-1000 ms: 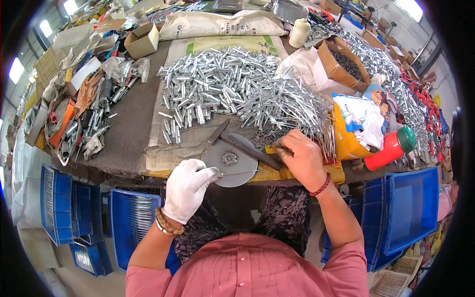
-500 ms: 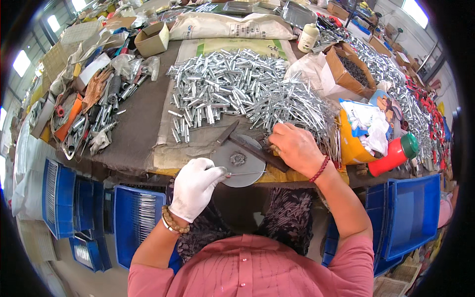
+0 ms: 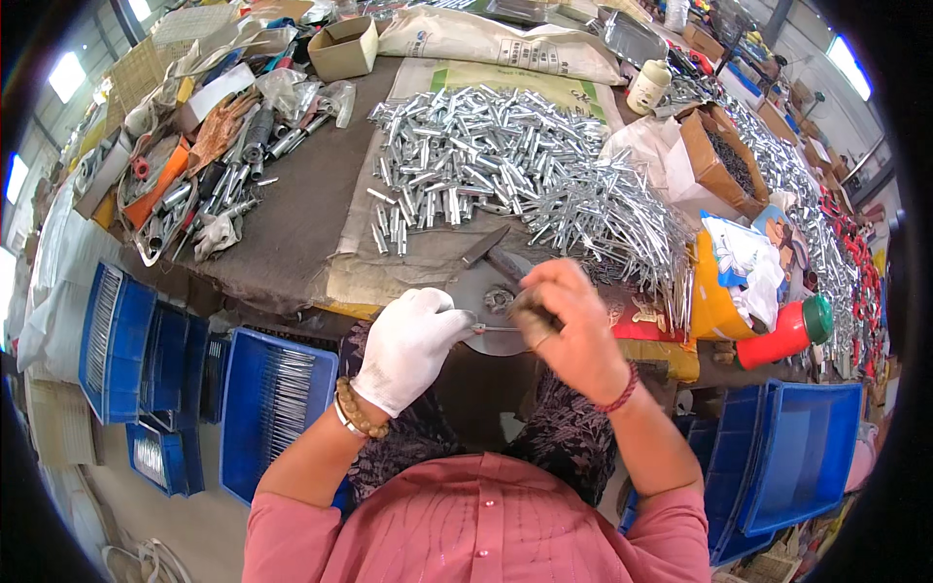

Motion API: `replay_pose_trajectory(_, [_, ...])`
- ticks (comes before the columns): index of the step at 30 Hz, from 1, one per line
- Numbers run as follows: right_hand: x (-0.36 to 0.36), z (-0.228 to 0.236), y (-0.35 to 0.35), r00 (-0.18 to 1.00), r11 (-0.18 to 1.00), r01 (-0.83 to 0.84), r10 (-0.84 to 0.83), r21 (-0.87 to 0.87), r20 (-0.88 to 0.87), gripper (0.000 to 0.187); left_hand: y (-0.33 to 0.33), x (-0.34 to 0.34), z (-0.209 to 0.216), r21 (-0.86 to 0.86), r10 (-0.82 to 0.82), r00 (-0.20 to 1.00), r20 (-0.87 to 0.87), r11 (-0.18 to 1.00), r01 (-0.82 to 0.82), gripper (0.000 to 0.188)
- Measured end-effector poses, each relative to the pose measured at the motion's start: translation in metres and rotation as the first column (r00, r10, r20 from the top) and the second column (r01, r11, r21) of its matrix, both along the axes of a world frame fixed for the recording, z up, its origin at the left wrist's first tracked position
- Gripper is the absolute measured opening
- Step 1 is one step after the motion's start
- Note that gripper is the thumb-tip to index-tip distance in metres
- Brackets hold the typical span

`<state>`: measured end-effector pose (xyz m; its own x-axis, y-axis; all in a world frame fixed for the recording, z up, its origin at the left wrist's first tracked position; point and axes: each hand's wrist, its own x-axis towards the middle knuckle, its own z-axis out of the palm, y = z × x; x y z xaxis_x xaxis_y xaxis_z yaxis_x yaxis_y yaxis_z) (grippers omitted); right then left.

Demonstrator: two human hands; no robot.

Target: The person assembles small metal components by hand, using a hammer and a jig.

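My left hand (image 3: 408, 350), in a white glove, pinches a thin metal rod (image 3: 501, 328) that points right across the near side of a round grey metal disc (image 3: 476, 291). The disc has a rough raised centre. My bare right hand (image 3: 573, 330) hovers at the rod's far end, fingers curled together and blurred; dark coverings seem to wrap the fingertips, and what they pinch is hidden. Behind it a hammer (image 3: 486, 248) lies over the disc, its handle partly covered by the hand. Beyond spreads a heap of short silver metal tubes (image 3: 466, 155) with thin rods (image 3: 622, 228) at its right.
Blue bins (image 3: 282, 408) holding rods stand low at left; more blue bins (image 3: 802, 457) are at right. Tools and rags (image 3: 219, 155) crowd the left bench. A box of dark small parts (image 3: 724, 160), a yellow bag (image 3: 714, 291) and a red green-capped bottle (image 3: 787, 330) stand right.
My right hand has come down and left, from above the hammer handle toward the rod's end. My left hand keeps its pinch on the rod. The whole view has shifted slightly.
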<state>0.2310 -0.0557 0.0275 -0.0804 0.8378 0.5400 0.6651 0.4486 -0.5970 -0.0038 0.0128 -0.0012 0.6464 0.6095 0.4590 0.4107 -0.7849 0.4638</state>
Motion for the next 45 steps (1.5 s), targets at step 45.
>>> replay_pose_trajectory(45, [0.008, -0.004, -0.012, 0.819, 0.955, 0.295, -0.26, 0.014, 0.511, 0.031, -0.004, 0.001, 0.003, -0.016, -0.029, 0.997, 0.074, 0.999, 0.03, 0.013])
